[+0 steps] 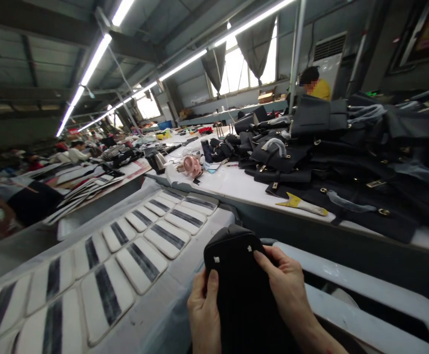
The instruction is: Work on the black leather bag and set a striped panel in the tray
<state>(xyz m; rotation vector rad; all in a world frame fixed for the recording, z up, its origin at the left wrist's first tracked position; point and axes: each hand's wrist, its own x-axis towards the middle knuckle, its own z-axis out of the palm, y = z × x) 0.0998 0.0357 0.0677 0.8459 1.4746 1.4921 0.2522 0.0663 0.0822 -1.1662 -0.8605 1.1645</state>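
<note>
Passage lay left of left grip (205,307), along covered tabletop (163,300) short of striped panels (106,300). Ahead of right grip (287,278), far tabletop (232,184) and piled black bags (310,152) obstructed reach; pale bars (347,271) flanked its right side.

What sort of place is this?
Probably a bag-making workshop: black bags with gold-coloured fittings are heaped on a long white table, pale panels with dark stripes lie in rows, and the left hand and right hand hold a black piece.

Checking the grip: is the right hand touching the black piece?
Touching: the head view shows the right hand with its thumb on the black piece.
</note>
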